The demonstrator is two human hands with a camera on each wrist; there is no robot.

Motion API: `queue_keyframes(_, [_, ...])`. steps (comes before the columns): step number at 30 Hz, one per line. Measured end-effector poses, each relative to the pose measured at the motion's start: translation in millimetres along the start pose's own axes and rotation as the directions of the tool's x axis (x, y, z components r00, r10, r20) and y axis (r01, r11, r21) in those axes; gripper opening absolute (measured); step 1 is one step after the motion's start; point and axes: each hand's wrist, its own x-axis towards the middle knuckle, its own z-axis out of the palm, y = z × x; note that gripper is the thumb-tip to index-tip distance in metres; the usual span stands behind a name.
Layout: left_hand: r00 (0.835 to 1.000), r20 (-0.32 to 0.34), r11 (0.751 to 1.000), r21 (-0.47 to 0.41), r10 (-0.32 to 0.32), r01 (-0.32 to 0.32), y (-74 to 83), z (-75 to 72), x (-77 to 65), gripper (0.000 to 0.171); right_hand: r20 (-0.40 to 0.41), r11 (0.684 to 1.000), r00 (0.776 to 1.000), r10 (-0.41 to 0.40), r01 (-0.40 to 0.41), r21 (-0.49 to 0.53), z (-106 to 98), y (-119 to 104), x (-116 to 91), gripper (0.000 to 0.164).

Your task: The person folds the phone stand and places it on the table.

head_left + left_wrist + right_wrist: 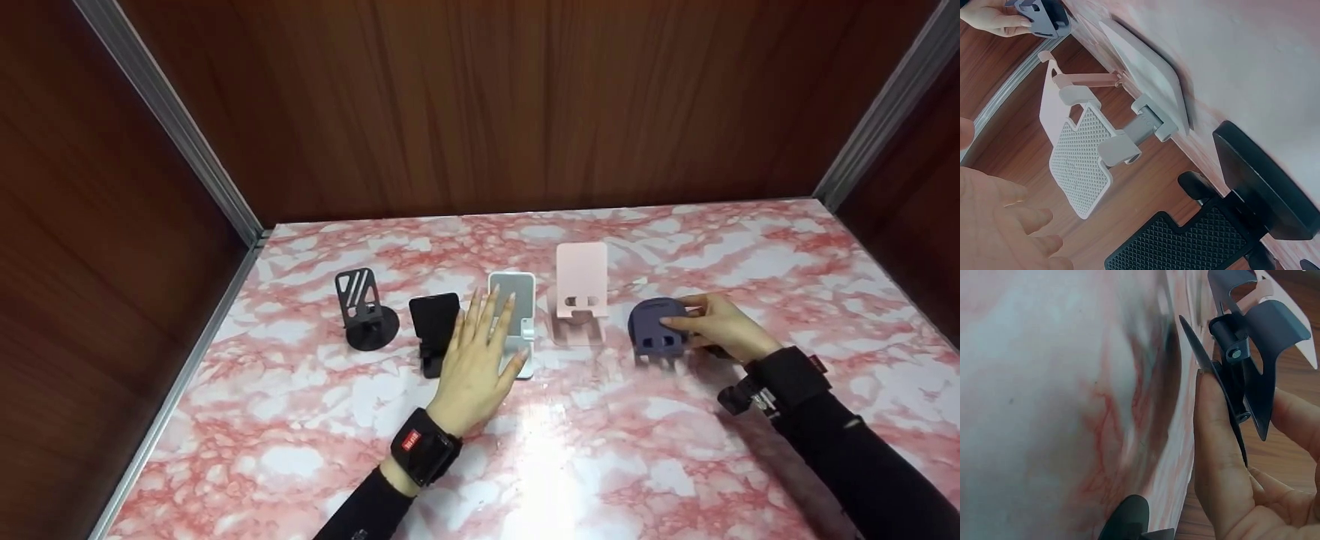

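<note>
- Spreading the left hand (pixel 476 367), fingers straight and holding nothing, well apart from the right; overlapping the white stand (pixel 524 291) from the head, yet showing a gap between the two in the left wrist view.
- Seeing the black stand (pixel 433 319) just left of the white, both upright on the table (pixel 637 457); finding dimpled pads (pixel 1085 160) in the left wrist view, near smooth from the head.
- Pinching the blue stand (pixel 654 322) in the right hand (pixel 727 326); revealing its hinge (pixel 1231 337) and a finger along its base only in the right wrist view. Cannot tell whether touching the table.
- Noting the slotted stand (pixel 367 324) far left, the pink stand (pixel 581 274) just left of the blue.
- Ending at the wooden wall (pixel 510 112).
</note>
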Motion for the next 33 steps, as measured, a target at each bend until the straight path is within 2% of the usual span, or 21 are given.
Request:
queue_keyframes(8, [1.0, 0.017, 1.0, -0.01, 0.008, -0.008, 1.1, -1.2, -1.1, 0.067, 0.011, 0.996, 0.998, -0.066, 0.066, -0.063, -6.3, 23.0, 14.8, 0.09])
queue_keyframes(14, [1.0, 0.019, 1.0, -0.011, 0.009, -0.009, 1.3, -0.5, -1.9, 0.067, -0.045, 0.986, 0.999, -0.025, 0.018, -0.166, -2.4, 16.5, 13.7, 0.091])
queue_keyframes(18, [1.0, 0.013, 1.0, -0.008, 0.012, -0.012, 0.7, 0.2, -1.9, 0.067, -0.088, 0.974, 0.996, 0.006, -0.025, -0.226, 1.1, 10.2, 10.8, 0.081])
queue_keyframes(24, [1.0, 0.015, 1.0, -0.013, 0.013, -0.013, 0.6, 1.0, -1.4, 0.068, -0.119, 0.944, 0.993, -0.009, -0.03, -0.327, 6.1, -7.3, 5.0, 0.067])
queue_keyframes(28, [1.0, 0.019, 1.0, -0.025, 0.012, -0.011, 1.0, 0.5, -1.9, 0.068, -0.128, 0.906, 0.991, -0.043, -0.015, -0.423, 7.9, -10.1, 5.9, 0.058])
queue_keyframes(33, [1.0, 0.028, 1.0, -0.029, 0.013, -0.012, 1.1, 0.2, -1.9, 0.067, -0.152, 0.797, 0.981, -0.12, 0.004, -0.604, 9.5, -10.6, 8.5, 0.051])
